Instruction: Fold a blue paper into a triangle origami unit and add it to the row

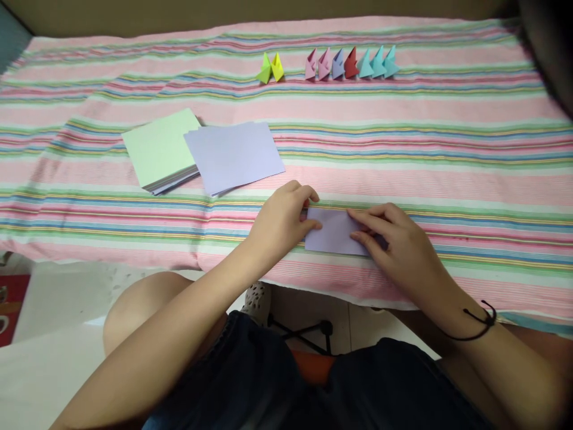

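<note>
A sheet of light purple paper (333,232) lies in front of me on the striped cloth, looking like a narrow folded rectangle. My left hand (289,212) is at its left end, thumb on the paper's face and forefinger curled at the upper corner. At the right end, my right hand (396,239) has its thumb and fingertips on the paper, covering that end. Both hands hold the sheet low against the cloth. Part of the right end lies in shadow beneath my right hand.
A pale green paper stack (163,149) sits to the left, overlapped by several loose purple sheets (235,155). Farther back stand two yellow-green folded paper pieces (271,68) and a row of pink, purple, red and turquoise ones (351,64). The striped tablecloth's (470,197) front edge hangs above my lap.
</note>
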`<state>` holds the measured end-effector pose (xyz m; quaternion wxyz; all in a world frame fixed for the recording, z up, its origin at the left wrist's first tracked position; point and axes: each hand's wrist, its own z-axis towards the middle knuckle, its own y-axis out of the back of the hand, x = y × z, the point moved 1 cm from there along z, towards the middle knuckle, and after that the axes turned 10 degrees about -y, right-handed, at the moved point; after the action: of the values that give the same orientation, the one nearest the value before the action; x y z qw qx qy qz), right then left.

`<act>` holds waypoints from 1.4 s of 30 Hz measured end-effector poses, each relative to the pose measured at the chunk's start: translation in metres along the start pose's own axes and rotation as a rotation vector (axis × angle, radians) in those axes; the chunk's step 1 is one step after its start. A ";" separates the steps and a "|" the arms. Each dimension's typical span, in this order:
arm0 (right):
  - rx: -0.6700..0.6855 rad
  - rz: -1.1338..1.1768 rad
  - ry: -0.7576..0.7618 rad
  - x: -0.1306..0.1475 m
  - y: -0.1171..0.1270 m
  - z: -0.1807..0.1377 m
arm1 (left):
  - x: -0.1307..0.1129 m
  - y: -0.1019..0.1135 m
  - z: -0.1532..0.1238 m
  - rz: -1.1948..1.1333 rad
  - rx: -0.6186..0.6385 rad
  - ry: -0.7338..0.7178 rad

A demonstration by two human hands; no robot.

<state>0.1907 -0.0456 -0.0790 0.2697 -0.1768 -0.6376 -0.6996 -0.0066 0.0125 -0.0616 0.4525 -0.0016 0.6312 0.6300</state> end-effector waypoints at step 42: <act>-0.030 -0.210 0.002 -0.014 0.009 0.008 | -0.005 0.008 0.003 -0.103 0.198 -0.083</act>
<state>0.2061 -0.0365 -0.0794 0.1926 -0.1124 -0.6417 -0.7338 -0.0066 0.0138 -0.0521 0.5079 0.0368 0.6702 0.5400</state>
